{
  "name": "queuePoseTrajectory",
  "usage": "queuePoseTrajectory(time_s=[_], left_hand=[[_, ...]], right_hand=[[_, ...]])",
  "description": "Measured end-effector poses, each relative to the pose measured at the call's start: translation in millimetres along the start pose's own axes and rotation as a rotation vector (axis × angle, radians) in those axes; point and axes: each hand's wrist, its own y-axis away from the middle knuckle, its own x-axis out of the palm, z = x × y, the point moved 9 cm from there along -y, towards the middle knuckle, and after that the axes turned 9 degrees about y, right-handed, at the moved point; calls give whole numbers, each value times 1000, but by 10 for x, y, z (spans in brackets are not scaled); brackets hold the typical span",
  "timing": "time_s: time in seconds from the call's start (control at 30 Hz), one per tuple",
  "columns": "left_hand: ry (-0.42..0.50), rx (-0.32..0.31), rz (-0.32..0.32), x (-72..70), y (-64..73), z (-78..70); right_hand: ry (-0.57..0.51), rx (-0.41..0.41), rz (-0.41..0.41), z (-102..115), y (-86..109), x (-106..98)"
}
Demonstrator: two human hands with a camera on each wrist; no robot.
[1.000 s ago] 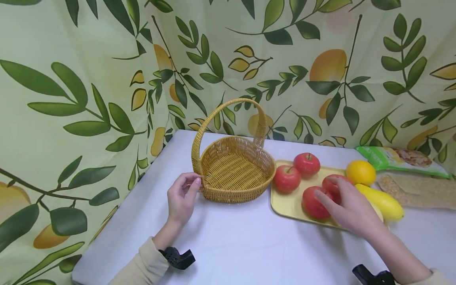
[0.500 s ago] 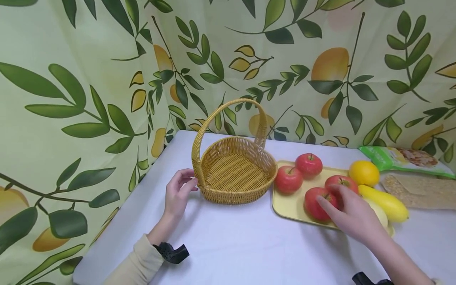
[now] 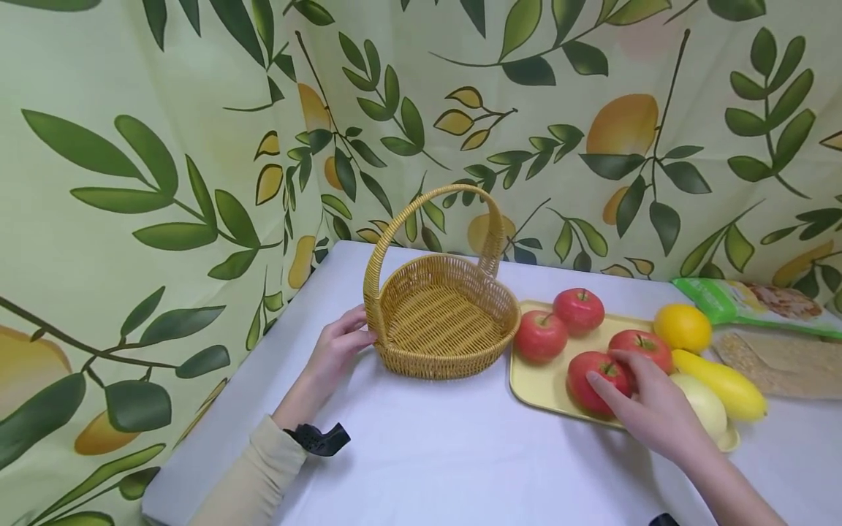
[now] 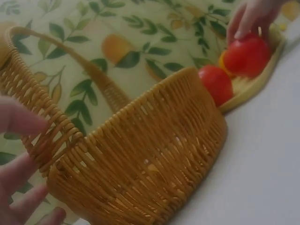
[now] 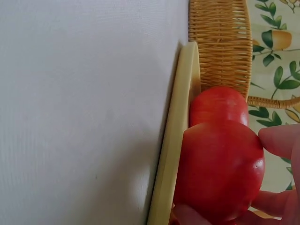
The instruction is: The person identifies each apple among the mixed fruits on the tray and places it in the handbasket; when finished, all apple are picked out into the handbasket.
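A woven basket (image 3: 447, 365) with a tall arched handle stands on the white table. My left hand (image 3: 334, 354) is at the basket's left side, its thumb at the handle's foot and other fingers partly hidden behind it. In the left wrist view, several fingers of the left hand (image 4: 21, 180) stand apart from the weave. My right hand (image 3: 658, 413) grips the front red apple (image 3: 588, 380), which is on a yellow tray (image 3: 536, 391). The right wrist view has its fingers around that apple (image 5: 218, 173), low beside the tray's rim.
More red apples (image 3: 541, 337) share the tray with an orange (image 3: 683, 329), a long yellow fruit (image 3: 723, 387) and a pale round one (image 3: 702, 405). Behind lie a green packet (image 3: 717, 299) and a brown bag (image 3: 783, 365). Leaf-patterned cloth (image 3: 526, 95) hangs behind the table.
My right fingers have moved onto the front apple. My left fingers shifted from the basket's rim to behind the handle's foot. The head view has turned slightly left.
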Motion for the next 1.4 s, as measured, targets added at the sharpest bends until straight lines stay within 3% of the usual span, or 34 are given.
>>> queuePoseTrajectory(time_s=[0.2,0.4,0.6,0.9,1.4], left_hand=[[0,6,83,29,26,44],[-18,-33,119,9,36,119],[-61,-89,112,-36,69,239],[-41,-123,118,-42,15,263],[-7,-135,90,-62,35,279]], right_hand=[[-52,45,92,-26,-48,88],[-102,55,179,-45,-86,144],[-149,58,241,-88,-111,259],[-146,19,240,-58,-140,239],[-204,116,275,-99,-150,300]])
